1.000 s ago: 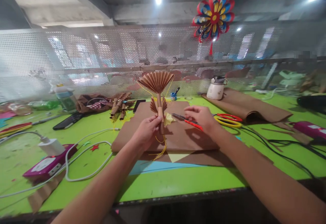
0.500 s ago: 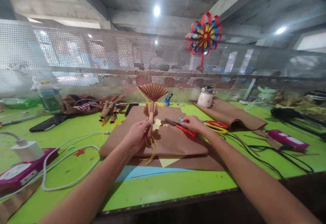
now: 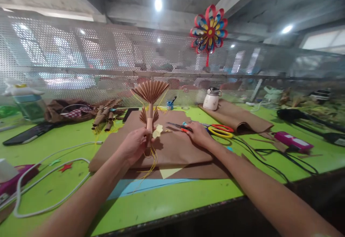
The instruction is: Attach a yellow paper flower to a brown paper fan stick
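Observation:
My left hand [image 3: 136,143] is closed around the lower end of a brown rolled-paper tube [image 3: 150,116]. At the tube's top spreads a pleated paper fan [image 3: 151,92], with smaller pleats at its sides. Yellow strings [image 3: 153,161] hang beneath the fist. Beside the tube shows a pale yellow paper flower [image 3: 157,131]; whether it is attached I cannot tell. My right hand [image 3: 198,133] rests over the handles of red-handled scissors [image 3: 176,125], fingers bent on them and covering most of the red. The blades point left above a folded brown paper stack [image 3: 172,154].
Yellow-and-red-handled scissors [image 3: 221,131] lie right of my right hand. A white bottle [image 3: 211,99] stands on brown paper behind. Paper rolls [image 3: 104,117], a phone [image 3: 27,133] and a white cable [image 3: 54,208] are at left. Black cords and a purple power strip [image 3: 293,141] lie right.
The whole view has shifted, so things appear further left. My right hand now covers more of the red scissor handles. My left hand still grips the paper tube.

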Motion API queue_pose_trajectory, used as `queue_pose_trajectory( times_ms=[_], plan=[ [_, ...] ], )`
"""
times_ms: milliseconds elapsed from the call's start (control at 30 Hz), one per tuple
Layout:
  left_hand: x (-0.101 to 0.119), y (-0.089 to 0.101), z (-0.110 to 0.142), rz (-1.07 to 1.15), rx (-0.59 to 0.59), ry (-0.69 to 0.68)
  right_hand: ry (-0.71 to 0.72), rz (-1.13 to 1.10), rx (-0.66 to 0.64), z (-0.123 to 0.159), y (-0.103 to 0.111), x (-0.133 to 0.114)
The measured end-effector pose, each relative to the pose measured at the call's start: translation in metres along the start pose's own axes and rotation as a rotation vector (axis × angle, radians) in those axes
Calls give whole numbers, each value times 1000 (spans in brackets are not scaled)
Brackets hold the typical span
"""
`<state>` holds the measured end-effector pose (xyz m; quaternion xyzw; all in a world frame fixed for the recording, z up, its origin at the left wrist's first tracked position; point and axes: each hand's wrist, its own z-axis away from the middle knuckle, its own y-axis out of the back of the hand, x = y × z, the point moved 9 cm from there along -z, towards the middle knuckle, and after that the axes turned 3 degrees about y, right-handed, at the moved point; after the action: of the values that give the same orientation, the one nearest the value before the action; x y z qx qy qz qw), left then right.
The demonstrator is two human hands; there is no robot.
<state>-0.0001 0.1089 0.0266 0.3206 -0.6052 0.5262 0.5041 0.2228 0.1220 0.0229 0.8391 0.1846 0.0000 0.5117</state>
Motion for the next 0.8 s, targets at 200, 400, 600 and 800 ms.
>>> queue_pose_trajectory(
  times_ms=[200, 400, 600, 800],
  plan=[
    [-2, 3, -2, 26, 6, 2, -101, 19, 115, -4, 17, 33],
    [0, -4, -1, 8, -61, -27, -270, 30, 229, -4, 43, 84],
    [-4, -3, 1, 26, 11, -10, -326, 24, 187, -5, 42, 90],
    [-5, -1, 1, 13, 25, -9, -285, 68, 80, -21, 38, 69]
  ],
)
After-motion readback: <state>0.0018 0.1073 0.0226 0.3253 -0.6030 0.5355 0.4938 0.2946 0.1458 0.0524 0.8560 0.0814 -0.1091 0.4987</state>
